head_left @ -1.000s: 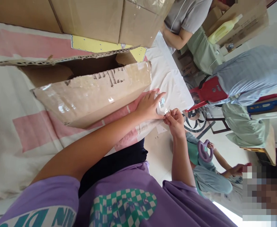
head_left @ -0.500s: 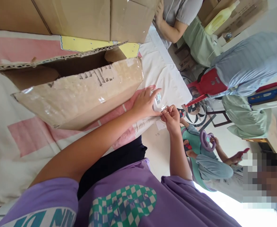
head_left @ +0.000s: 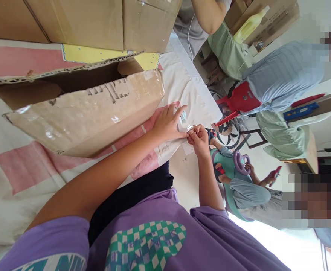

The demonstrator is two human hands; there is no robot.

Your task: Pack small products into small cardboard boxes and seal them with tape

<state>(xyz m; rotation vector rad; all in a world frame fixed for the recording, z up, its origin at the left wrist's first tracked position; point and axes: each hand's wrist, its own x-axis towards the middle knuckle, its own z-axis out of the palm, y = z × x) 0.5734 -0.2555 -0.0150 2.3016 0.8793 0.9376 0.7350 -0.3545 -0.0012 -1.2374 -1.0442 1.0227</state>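
Note:
My left hand (head_left: 167, 123) rests on the pink and white cloth (head_left: 26, 169) at the table's edge, fingers curled over a small clear packet (head_left: 183, 116). My right hand (head_left: 198, 137) is closed in a pinch on a small shiny metal piece (head_left: 190, 128) right beside my left fingertips. The two hands touch at that spot. A taped cardboard box flap (head_left: 89, 113) lies just left of my left hand.
Large cardboard boxes (head_left: 97, 22) stand along the top. Other people sit at the right by a red stool (head_left: 243, 99) and a yellow bottle (head_left: 250, 24). A child with a purple toy wheel (head_left: 241, 163) is on the floor below the table edge.
The view has drifted so that both hands sit a little further left and up. My right fingers have tightened on the metal piece; my left hand stays on the packet.

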